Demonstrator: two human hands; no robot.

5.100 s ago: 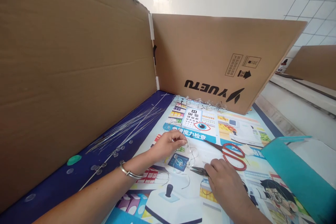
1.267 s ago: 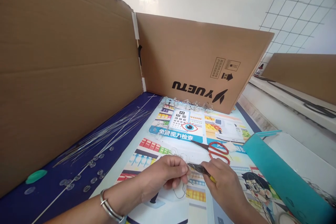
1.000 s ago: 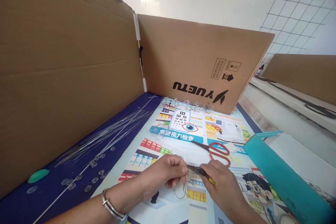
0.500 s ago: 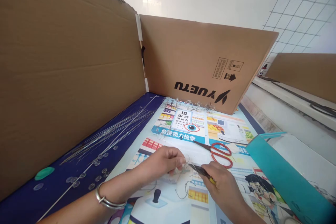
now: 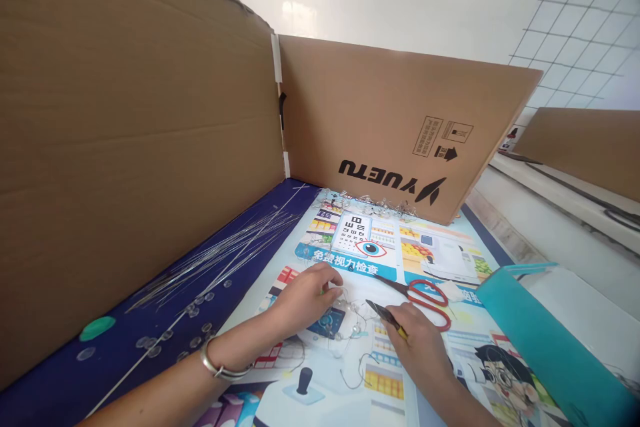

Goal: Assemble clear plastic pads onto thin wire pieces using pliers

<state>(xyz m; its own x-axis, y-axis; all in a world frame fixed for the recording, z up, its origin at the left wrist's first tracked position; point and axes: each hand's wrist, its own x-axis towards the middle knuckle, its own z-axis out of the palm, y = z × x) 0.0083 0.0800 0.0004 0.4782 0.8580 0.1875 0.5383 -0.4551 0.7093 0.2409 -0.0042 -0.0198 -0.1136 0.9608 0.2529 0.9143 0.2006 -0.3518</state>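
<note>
My left hand point(image 5: 309, 298) is closed in a pinch at the edge of a thin wire loop with clear beads point(image 5: 356, 329) over the printed sheet point(image 5: 295, 407). Just where the fingertips meet the wire is hard to make out. To the right, my right hand point(image 5: 417, 340) is wrapped round small pliers point(image 5: 383, 312) with dark jaws and a yellow handle. Their tip points up and left beside the loop, apart from my left fingers. A bent loose wire point(image 5: 357, 380) lies below the loop. Red-handled scissors point(image 5: 425, 293) lie just beyond my right hand.
Long straight wires point(image 5: 220, 247) and several clear beads point(image 5: 165, 335) lie on the blue surface at left, near a green oval piece point(image 5: 97, 328). Cardboard panels point(image 5: 400, 113) wall the left and back. A teal box point(image 5: 545, 347) stands at right. Beaded wire pieces point(image 5: 373, 205) line the back.
The pliers have drawn away from my left fingertips, toward the right. My left hand has moved slightly left and up, and the beaded loop shows more plainly. The view has shifted a little.
</note>
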